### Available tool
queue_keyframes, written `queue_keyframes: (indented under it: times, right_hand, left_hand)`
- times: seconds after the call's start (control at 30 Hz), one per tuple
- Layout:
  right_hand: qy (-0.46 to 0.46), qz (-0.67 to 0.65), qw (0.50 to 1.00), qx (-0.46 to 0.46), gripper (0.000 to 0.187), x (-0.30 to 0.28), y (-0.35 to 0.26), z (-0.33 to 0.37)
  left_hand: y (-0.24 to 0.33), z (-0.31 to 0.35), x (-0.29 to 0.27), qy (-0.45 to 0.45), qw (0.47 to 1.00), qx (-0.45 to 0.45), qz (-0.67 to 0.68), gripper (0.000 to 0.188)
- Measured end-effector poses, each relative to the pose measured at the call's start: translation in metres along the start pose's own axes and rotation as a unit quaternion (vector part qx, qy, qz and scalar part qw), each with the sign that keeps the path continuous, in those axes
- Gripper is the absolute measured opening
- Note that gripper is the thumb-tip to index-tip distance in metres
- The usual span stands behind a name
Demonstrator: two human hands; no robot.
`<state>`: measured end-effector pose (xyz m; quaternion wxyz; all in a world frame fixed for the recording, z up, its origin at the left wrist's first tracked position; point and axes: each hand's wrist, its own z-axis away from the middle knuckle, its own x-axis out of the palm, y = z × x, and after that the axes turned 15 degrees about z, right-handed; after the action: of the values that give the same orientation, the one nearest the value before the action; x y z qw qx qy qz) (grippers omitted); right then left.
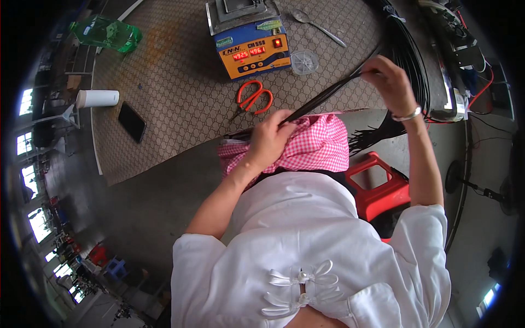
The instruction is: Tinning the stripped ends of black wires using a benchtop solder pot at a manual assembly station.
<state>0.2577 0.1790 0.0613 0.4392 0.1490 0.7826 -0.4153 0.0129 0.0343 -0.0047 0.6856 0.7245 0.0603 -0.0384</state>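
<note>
While the left hand [269,136] clamps the black cable bundle [322,98] against the pink checked cloth [320,146], the right hand [389,82] pinches its far end taut, apparently to straighten it.

Orange scissors [252,98], phone [132,121] (perhaps), white cup [97,98].

The left hand [269,139] grips 1 end of a bundle of thin black cables [322,98] over a pink checked cloth [317,145] on the lap. The right hand [389,82], with a silver bracelet [407,115] at the wrist, pinches the strands further up, beside a larger coil of black cables [410,54]. On the patterned table mat [175,82] lie orange scissors [252,98], a blue and orange machine [251,38] with 2 red displays, a black phone [132,122], a white cup [98,98] on its side and a spoon [317,24]. A red stool [383,188] stands at the right.
</note>
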Motion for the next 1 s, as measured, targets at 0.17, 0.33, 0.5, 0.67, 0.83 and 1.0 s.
queue_keyframes:
  times: [0.17, 0.33, 0.5, 0.67, 0.83, 1.0]
  right_hand:
    - [-0.256, 0.012, 0.963, 0.079, 0.011, -0.004, 0.016, 0.016]
    - [-0.265, -0.155, 0.949, 0.078, 0.019, 0.060, -0.053, -0.011]
    - [-0.363, -0.229, 0.902, -0.046, 0.021, 0.100, -0.103, -0.043]
    - [-0.351, -0.423, 0.830, 0.087, 0.011, 0.110, -0.097, -0.036]
    - [-0.319, -0.435, 0.829, 0.146, 0.011, 0.102, -0.096, -0.025]
    - [-0.298, -0.347, 0.881, 0.115, 0.012, 0.107, -0.101, -0.017]
  left_hand:
    - [0.012, 0.017, -0.032, 0.005, 0.963, 0.162, -0.217, 0.016]
    - [0.032, 0.012, -0.007, -0.085, 0.922, 0.236, -0.295, 0.015]
    - [0.027, 0.009, 0.012, -0.114, 0.912, 0.275, -0.284, 0.015]
    - [0.054, 0.017, -0.003, -0.049, 0.920, 0.350, -0.172, 0.015]
    - [0.056, 0.024, -0.036, 0.232, 0.972, 0.030, -0.022, 0.036]
    - [0.054, 0.000, -0.062, 0.091, 0.989, 0.036, -0.108, 0.023]
